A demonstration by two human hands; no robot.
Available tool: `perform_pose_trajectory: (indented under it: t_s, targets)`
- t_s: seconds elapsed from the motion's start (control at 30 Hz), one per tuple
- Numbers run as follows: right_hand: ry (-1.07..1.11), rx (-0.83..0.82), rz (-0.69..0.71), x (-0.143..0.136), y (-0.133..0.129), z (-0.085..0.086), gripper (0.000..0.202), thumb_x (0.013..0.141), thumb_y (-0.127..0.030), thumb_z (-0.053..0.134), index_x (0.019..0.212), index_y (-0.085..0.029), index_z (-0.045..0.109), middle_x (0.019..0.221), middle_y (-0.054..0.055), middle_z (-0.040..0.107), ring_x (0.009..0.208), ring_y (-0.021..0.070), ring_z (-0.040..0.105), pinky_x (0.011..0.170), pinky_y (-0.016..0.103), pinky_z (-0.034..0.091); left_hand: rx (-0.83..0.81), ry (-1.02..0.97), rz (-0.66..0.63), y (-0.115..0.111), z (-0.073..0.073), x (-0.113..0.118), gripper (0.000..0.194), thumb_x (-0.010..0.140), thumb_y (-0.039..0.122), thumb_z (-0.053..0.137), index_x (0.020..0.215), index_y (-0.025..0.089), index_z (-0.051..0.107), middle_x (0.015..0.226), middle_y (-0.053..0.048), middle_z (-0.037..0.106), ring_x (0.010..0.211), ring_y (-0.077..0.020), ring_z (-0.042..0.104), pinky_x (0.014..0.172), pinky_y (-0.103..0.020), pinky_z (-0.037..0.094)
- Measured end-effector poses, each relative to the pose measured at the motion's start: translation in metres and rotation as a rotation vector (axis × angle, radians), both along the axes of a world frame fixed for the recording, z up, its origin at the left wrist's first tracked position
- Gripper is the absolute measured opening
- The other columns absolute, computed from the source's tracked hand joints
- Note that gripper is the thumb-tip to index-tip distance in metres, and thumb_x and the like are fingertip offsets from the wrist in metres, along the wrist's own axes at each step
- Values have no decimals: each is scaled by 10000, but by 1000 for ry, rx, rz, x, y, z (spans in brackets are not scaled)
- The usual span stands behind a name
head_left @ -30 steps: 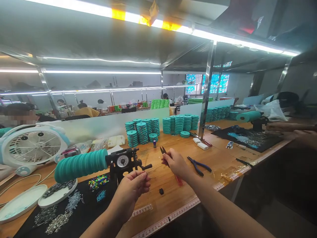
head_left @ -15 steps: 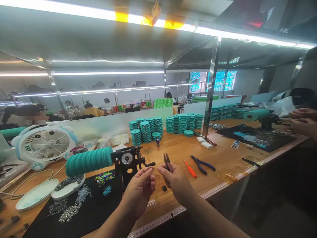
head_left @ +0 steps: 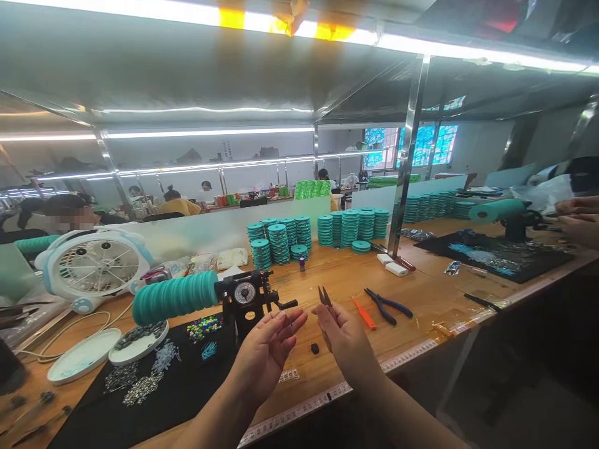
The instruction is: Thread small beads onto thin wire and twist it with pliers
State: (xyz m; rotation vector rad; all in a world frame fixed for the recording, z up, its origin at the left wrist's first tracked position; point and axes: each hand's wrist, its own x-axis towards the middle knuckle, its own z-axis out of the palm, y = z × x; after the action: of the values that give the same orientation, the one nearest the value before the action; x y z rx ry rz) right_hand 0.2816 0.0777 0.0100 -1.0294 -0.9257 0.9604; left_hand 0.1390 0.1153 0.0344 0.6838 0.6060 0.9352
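My right hand [head_left: 345, 330] is closed around a small pair of scissors [head_left: 324, 295], whose pointed blades stick up past the fingers. Thumb and forefinger of that hand come together toward the left. Close by, my left hand [head_left: 264, 349] is palm up, its thumb pressed to the forefinger and the other fingers loosely stretched. Whatever it pinches is too small to name. Just behind it stands a black winding device [head_left: 244, 296] with a round dial and a crank, carrying a row of teal foam spools [head_left: 175, 298]. On the wooden bench [head_left: 299, 349], a small black piece [head_left: 315, 348] lies between my forearms.
Blue-handled pliers [head_left: 386, 307] and an orange-handled tool [head_left: 364, 313] lie to the right. Teal spool stacks [head_left: 350, 227] stand behind. Leftward are a black mat [head_left: 187, 380] with beads and metal parts, white dishes [head_left: 84, 355] and a fan [head_left: 96, 265]. Another person's hands [head_left: 578, 215] show far right.
My left hand's fingers have uncurled and spread somewhat, while its thumb stays at the forefinger. The scissors remain in my right hand. The whole view has shifted slightly.
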Motion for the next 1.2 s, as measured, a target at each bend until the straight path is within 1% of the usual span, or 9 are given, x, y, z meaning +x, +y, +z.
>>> perform_pose_trajectory:
  t_s: [0.1,0.2,0.27,0.37,0.47,0.67,0.8,1.03,1.2]
  targets:
    - [-121,-41,89,1,-8,-7,557,785,-704,423,701,-169,552,505,-68,334,404,70,217,383,240,147,38,24,1,3,-3,0,74,820,100,590,762,123,631,1060,-140,700,1010,-206,647,561,-147,528]
    - [-249,-78,186,0,-13,-13,563,836,-674,364,662,-172,551,478,-67,295,433,96,254,423,254,174,69,45,-5,4,-4,1,51,818,110,600,779,135,622,1049,-138,706,984,-194,652,534,-150,507]
    - [-331,-76,157,-1,-14,-16,550,855,-652,350,637,-181,534,490,-59,305,457,110,286,444,258,202,92,57,-17,3,-5,1,40,822,125,603,787,141,615,1042,-137,708,977,-191,650,528,-157,494]
    - [-447,-61,87,-1,-12,-18,531,883,-611,330,618,-190,515,529,-35,372,496,127,339,475,263,249,133,65,-30,2,-6,2,36,819,152,617,784,146,608,1048,-133,706,966,-189,646,554,-178,493]
    - [-503,-43,75,-2,-8,-20,513,909,-568,302,603,-197,482,553,-24,404,529,138,368,502,266,273,153,66,-36,2,-7,3,38,806,166,638,785,146,613,1039,-129,708,934,-181,648,573,-188,495]
    - [-509,-43,48,-3,-2,-23,499,911,-543,321,565,-205,442,544,-23,414,541,145,389,524,273,278,135,90,-33,4,-7,7,19,789,146,648,787,129,641,1033,-130,707,868,-161,650,554,-179,488]
    - [-488,-38,46,-1,-1,-25,502,907,-549,332,556,-206,442,532,-24,413,533,143,388,519,272,277,123,98,-32,4,-8,10,17,794,125,632,803,124,647,1042,-133,705,873,-160,650,560,-176,493]
    - [-427,-40,64,-1,1,-29,511,907,-565,307,559,-212,432,508,-39,359,497,135,342,494,271,262,106,113,-24,5,-10,15,37,788,115,635,824,119,643,1034,-132,707,866,-162,658,552,-173,500]
    - [-406,-53,61,2,1,-34,518,892,-595,314,560,-212,422,508,-42,350,489,129,325,480,268,254,106,130,-27,6,-12,18,34,799,110,621,829,120,631,1044,-136,703,867,-160,660,548,-172,502]
